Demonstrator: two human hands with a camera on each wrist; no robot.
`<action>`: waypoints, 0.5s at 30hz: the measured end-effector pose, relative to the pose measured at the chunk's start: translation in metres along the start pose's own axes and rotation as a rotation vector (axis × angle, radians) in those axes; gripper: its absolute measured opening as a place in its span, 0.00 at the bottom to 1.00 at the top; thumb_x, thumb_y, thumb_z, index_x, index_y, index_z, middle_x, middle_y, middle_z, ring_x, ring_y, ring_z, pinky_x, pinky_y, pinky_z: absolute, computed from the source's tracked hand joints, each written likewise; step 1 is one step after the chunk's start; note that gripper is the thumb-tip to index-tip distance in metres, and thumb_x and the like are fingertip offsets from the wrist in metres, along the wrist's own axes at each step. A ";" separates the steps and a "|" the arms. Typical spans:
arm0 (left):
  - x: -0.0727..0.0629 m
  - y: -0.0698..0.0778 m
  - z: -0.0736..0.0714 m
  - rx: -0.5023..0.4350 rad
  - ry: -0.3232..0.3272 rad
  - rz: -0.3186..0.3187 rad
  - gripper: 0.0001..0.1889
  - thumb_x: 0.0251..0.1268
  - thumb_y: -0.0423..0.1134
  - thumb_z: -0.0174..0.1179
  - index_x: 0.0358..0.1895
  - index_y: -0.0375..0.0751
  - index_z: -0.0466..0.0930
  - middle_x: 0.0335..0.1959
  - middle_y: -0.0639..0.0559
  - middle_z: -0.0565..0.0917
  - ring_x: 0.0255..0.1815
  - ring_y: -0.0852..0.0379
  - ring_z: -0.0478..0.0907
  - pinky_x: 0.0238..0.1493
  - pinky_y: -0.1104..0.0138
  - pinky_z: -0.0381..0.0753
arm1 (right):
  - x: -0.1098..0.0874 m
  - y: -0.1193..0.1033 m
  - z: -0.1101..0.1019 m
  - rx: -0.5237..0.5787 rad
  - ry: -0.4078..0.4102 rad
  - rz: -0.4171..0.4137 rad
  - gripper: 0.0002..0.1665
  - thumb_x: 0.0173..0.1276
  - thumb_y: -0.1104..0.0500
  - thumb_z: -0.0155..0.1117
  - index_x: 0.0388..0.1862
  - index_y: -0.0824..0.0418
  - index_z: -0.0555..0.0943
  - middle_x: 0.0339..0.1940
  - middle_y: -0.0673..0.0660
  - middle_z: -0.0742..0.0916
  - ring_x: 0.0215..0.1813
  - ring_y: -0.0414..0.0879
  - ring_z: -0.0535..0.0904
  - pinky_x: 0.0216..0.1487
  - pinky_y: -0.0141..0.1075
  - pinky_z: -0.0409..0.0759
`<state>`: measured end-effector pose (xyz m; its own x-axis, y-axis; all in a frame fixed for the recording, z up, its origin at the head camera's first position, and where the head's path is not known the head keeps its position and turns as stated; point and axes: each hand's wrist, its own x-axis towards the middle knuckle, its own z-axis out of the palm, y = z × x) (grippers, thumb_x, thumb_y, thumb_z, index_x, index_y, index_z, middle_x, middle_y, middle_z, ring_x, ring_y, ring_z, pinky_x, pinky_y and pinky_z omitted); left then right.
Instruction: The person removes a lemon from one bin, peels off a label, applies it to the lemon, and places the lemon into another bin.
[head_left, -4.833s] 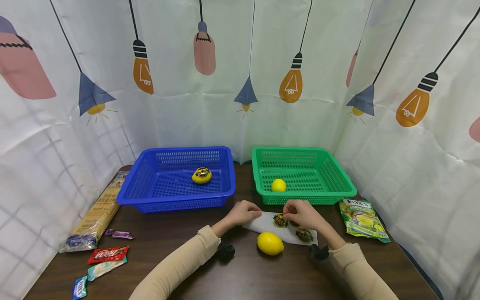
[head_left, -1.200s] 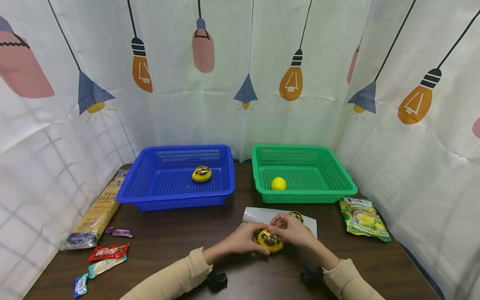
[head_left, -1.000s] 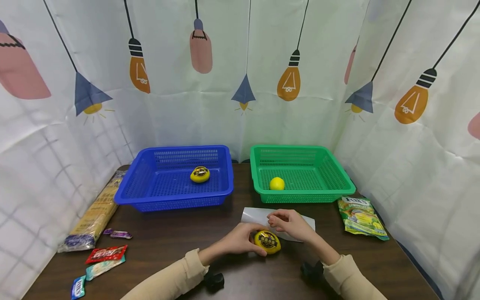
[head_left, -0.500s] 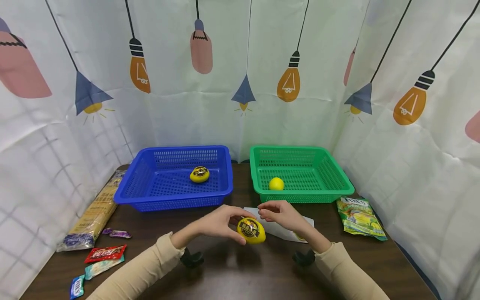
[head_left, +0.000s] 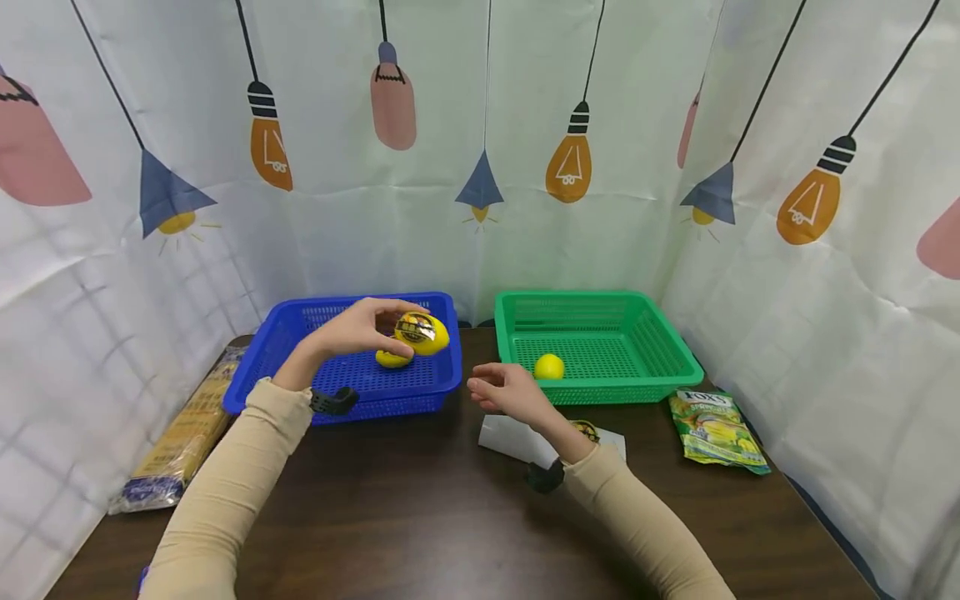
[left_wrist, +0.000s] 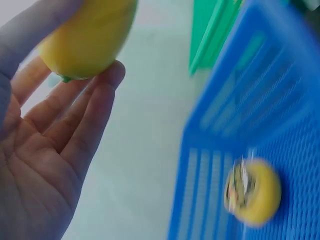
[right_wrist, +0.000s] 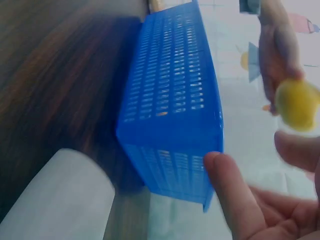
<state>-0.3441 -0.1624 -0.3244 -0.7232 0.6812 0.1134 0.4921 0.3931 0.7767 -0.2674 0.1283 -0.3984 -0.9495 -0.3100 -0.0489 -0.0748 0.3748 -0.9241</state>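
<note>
My left hand (head_left: 351, 327) holds a yellow lemon (head_left: 422, 335) between thumb and fingers, raised over the blue basket (head_left: 405, 406). A black-and-gold sticker sits on this lemon's side; its green stem tip shows in the left wrist view. Below it in the basket lies another stickered lemon (left_wrist: 254, 192), partly hidden in the head view. My right hand (head_left: 516, 393) hangs in the air with loosely bent fingers and holds nothing, between the two baskets and in front of them. Beneath the right forearm lies a white sticker sheet (head_left: 504, 435), with a black-and-gold sticker (head_left: 586, 430) showing.
A green basket (head_left: 622, 391) at the back right contains one plain yellow lemon (head_left: 550, 367). Beside it on the right is a Fox's candy bag (head_left: 718, 428). Along the left edge lies a long gold package (head_left: 180, 433). My left sleeve covers the small wrappers' area.
My left hand has lifted the stickered lemon off the table and carried it left and forward over the blue basket. My right hand has let go of it and moved left, off the sheet.
</note>
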 end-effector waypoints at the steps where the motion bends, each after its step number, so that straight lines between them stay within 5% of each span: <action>1: 0.000 -0.009 -0.009 0.009 0.030 -0.026 0.34 0.58 0.43 0.72 0.69 0.47 0.72 0.57 0.43 0.83 0.49 0.57 0.83 0.50 0.68 0.84 | 0.004 -0.001 0.003 0.007 0.019 0.021 0.32 0.72 0.47 0.63 0.68 0.64 0.74 0.59 0.65 0.86 0.49 0.50 0.89 0.53 0.47 0.86; 7: -0.006 -0.065 -0.046 0.047 0.167 -0.233 0.38 0.61 0.47 0.70 0.73 0.46 0.65 0.67 0.38 0.75 0.65 0.42 0.75 0.63 0.51 0.78 | 0.024 -0.003 0.018 -0.034 0.102 0.031 0.37 0.71 0.49 0.65 0.70 0.70 0.70 0.53 0.67 0.88 0.46 0.55 0.90 0.50 0.46 0.87; 10: -0.007 -0.088 -0.052 0.091 0.179 -0.335 0.41 0.60 0.50 0.70 0.74 0.41 0.63 0.70 0.33 0.70 0.69 0.35 0.69 0.67 0.42 0.72 | 0.031 0.000 0.023 -0.085 0.139 0.018 0.35 0.69 0.52 0.66 0.69 0.70 0.71 0.49 0.65 0.90 0.45 0.54 0.90 0.47 0.42 0.88; 15: -0.009 -0.117 -0.052 0.205 0.164 -0.480 0.45 0.61 0.54 0.68 0.75 0.33 0.59 0.71 0.25 0.65 0.70 0.28 0.64 0.69 0.37 0.66 | 0.036 0.003 0.029 -0.011 0.158 0.022 0.31 0.68 0.58 0.67 0.67 0.71 0.73 0.47 0.66 0.90 0.44 0.55 0.90 0.46 0.43 0.88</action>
<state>-0.4206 -0.2468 -0.3838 -0.9478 0.2969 -0.1164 0.1606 0.7597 0.6301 -0.2928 0.0926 -0.4140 -0.9870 -0.1603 -0.0080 -0.0558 0.3898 -0.9192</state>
